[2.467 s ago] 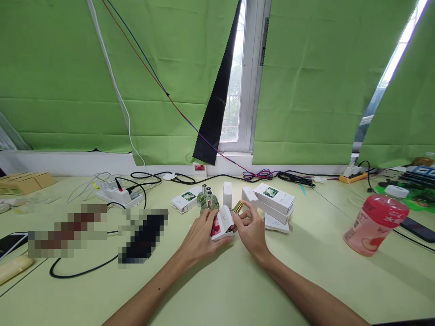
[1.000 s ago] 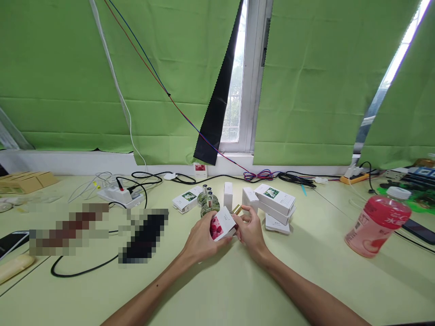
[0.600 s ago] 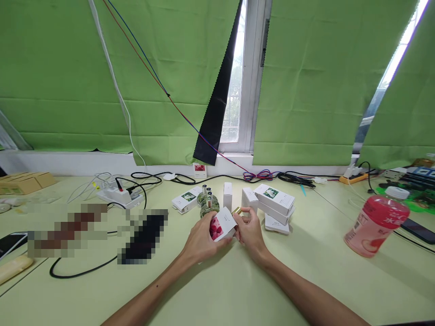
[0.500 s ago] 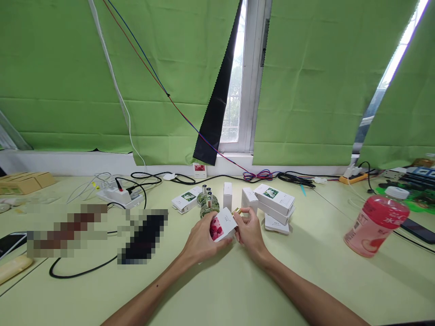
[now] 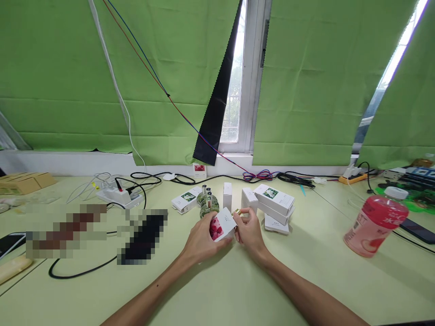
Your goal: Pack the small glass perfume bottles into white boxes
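My left hand (image 5: 201,240) is wrapped round a small white box (image 5: 227,221) with a red flower picture on its side, held tilted above the table. Thumb and fingers of my right hand (image 5: 249,233) pinch a small gold-coloured cap (image 5: 237,212) by the box's right end. Whatever is under the cap is hidden by my fingers and the box. Just behind my left hand stand several glass bottles (image 5: 208,209) with silvery tops. White boxes surround them: one lying flat (image 5: 186,199), one upright (image 5: 227,195), another upright (image 5: 249,198) and a stack (image 5: 276,201) to the right.
At right stands a pink drink bottle (image 5: 375,226) with a white cap, near a dark phone (image 5: 419,231). A white power strip (image 5: 117,197) and black cables lie at left and along the back. Another small box (image 5: 200,170) leans by the wall below the green blinds (image 5: 312,81).
Almost nothing differs. Both hands keep their hold on the box and the gold cap, with only a very slight shift of the box.
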`<state>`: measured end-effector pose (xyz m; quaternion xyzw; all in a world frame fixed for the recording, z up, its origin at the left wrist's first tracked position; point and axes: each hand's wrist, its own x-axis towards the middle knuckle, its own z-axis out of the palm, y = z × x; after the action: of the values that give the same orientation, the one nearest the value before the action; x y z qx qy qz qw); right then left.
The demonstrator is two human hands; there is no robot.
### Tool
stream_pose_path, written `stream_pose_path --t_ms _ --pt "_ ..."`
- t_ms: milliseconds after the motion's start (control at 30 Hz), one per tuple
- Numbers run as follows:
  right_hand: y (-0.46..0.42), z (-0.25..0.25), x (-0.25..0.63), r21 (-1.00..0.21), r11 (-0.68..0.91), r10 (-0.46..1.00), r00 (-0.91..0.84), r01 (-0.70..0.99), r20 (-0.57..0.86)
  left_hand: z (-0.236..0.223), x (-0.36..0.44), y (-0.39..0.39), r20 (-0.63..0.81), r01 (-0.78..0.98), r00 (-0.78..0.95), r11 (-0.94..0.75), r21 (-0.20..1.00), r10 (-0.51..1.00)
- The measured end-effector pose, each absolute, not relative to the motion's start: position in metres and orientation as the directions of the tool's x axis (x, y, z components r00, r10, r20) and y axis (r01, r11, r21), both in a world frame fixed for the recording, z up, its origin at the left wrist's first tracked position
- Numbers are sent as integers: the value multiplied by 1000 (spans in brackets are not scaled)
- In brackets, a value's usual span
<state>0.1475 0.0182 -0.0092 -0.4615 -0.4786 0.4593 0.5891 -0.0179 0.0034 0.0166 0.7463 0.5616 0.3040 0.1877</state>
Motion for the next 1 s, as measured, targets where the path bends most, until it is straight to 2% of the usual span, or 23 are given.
stream_pose_path --t_ms 1000 --pt "14 -3 147 -986 149 979 150 -70 137 19 -16 4 228 758 166 -272 594 960"
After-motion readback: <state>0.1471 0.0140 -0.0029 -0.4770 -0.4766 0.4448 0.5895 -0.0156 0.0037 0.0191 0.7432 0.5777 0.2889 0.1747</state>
